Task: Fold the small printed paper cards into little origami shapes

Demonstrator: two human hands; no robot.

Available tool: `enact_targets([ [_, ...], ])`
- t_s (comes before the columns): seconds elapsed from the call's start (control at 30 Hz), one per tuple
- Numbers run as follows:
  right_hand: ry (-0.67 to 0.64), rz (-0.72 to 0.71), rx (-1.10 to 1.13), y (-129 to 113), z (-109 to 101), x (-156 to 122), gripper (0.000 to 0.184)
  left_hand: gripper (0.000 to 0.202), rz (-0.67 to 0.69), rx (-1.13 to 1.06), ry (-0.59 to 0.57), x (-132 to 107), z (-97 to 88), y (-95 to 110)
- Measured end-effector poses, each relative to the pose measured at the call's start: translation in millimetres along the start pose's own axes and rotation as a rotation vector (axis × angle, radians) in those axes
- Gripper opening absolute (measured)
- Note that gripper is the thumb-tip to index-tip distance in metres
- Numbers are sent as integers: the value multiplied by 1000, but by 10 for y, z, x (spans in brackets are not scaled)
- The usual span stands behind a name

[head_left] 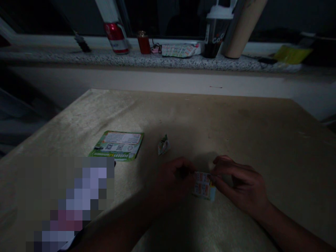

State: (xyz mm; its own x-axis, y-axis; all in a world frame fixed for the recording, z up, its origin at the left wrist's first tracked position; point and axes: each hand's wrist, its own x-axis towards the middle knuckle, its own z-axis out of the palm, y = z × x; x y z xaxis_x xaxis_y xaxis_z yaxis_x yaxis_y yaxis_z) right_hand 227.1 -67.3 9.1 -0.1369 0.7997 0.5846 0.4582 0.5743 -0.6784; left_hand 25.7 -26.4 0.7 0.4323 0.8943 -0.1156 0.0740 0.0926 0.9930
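Note:
A small printed packet [202, 185] with orange and white squares is held up over the table between my two hands. My left hand [174, 178] is closed at its upper left edge, fingers bent inward. On the upper right corner, the thumb and forefinger of my right hand [241, 182] pinch together. A strip of blue and yellow shows along the packet's right side. Beyond my left hand lies a small crumpled green and white wrapper [164, 145]. Farther left, a flat green printed pouch [119, 145] rests on the table. The dim light hides the fingertips' details.
The pale table [252, 129] reaches a wall below a speckled stone sill [147, 62]. On the sill stand a red can [117, 38], a red jar [144, 42], a crumpled packet [180, 50], a lidded cup [214, 33] and a tan cylinder [244, 29]. A pixelated object [81, 199] lies lower left.

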Motion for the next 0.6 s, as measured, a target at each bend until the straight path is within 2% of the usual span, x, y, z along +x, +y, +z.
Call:
enact_targets([
  [0.23, -48, 152, 61, 84, 3, -115, 15, 8, 85, 32, 54, -6, -25, -3],
  [0.43, -3, 143, 58, 82, 6, -110, 14, 10, 38, 61, 13, -11, -8, -52],
  [0.6, -2, 220, 56, 106, 23, -141, 7, 11, 17, 27, 35, 4, -3, -78],
])
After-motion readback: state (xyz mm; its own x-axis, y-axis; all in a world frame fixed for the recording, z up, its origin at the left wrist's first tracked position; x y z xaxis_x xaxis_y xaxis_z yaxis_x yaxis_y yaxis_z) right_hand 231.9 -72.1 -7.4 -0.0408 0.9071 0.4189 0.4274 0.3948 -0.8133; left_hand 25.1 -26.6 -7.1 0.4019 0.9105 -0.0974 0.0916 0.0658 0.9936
